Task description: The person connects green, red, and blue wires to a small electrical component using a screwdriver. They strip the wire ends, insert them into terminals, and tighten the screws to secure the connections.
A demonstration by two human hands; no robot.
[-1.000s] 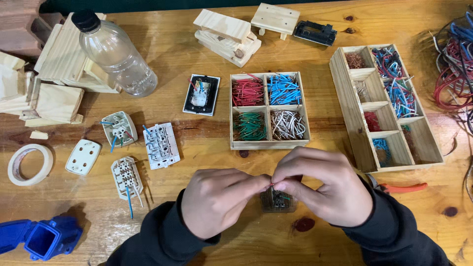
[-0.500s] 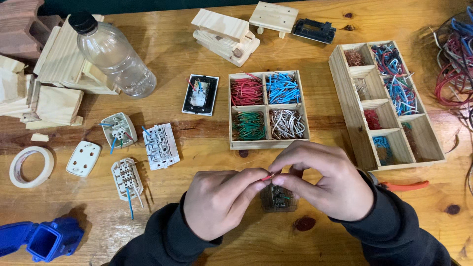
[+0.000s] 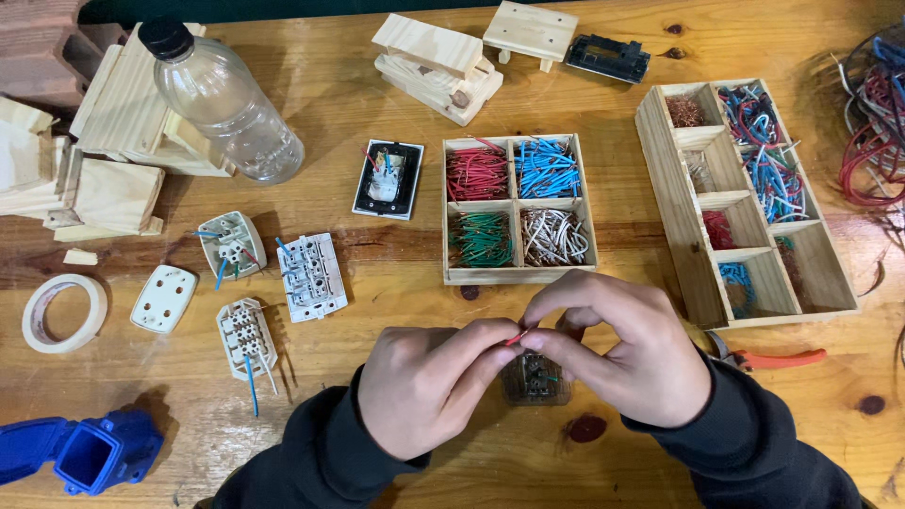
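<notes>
My left hand (image 3: pixel 429 382) and my right hand (image 3: pixel 622 349) meet over the wooden table, both pinching a short red wire (image 3: pixel 516 336) between fingertips. Just below the fingers lies a small dark socket module (image 3: pixel 535 379), partly hidden by my right hand. Behind the hands stands a square wooden tray (image 3: pixel 515 275) with red, blue, green and white wire pieces in separate compartments.
A long wooden divider box (image 3: pixel 671 198) with mixed wires sits right; orange-handled pliers (image 3: pixel 778 358) lie beside my right wrist. Left: white socket parts (image 3: pixel 309 275), tape roll (image 3: pixel 62 313), blue plastic piece (image 3: pixel 80 452), plastic bottle (image 3: pixel 224 106), wooden blocks (image 3: pixel 104 179). A black-framed socket (image 3: pixel 387 179) lies centre.
My hands have stayed over the socket module, with the fingers shifting slightly around the red wire. Nothing else on the table has moved.
</notes>
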